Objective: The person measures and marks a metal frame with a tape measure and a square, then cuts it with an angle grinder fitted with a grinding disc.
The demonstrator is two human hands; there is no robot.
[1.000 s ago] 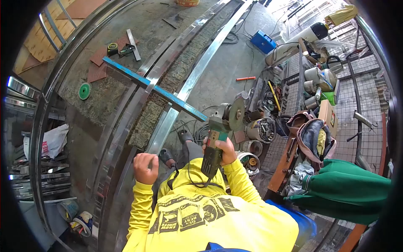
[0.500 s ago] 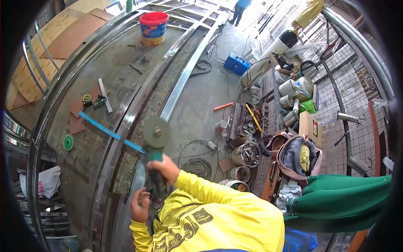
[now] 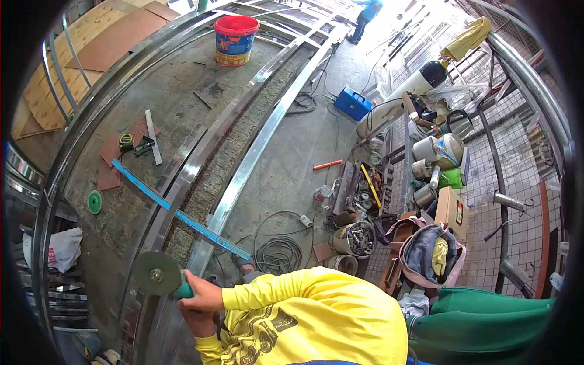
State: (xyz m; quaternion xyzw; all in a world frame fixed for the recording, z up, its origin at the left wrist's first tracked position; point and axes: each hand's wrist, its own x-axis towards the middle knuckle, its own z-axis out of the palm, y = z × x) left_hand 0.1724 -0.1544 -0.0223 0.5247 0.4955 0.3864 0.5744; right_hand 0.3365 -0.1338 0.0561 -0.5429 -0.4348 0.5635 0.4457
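An angle grinder [image 3: 184, 289] with a large flat disc [image 3: 149, 275] is in my right hand [image 3: 205, 294], whose fingers wrap round its green front part. My left hand [image 3: 197, 320] is closed at the tool's body just below, its fingertips partly hidden by the right hand. The disc overlaps the lower ends of the curved metal bars [image 3: 193, 155] in this view. A blue marked strip [image 3: 201, 229] lies across these bars and the shiny metal tube [image 3: 246, 167], its near end close to my right sleeve.
A tape measure [image 3: 126, 142] and a green disc [image 3: 95, 202] lie on the floor at left. Further off stands a red-rimmed bucket [image 3: 234, 52]. Coiled cable [image 3: 277, 252], a blue case [image 3: 353, 103] and a tool tray [image 3: 363, 188] are on the right. Someone in blue [image 3: 367, 15] stands far back.
The grinder has swung left and down, off the blue strip, which now shows its full length. My left hand has come up to the tool beneath my right hand. The view has shifted slightly.
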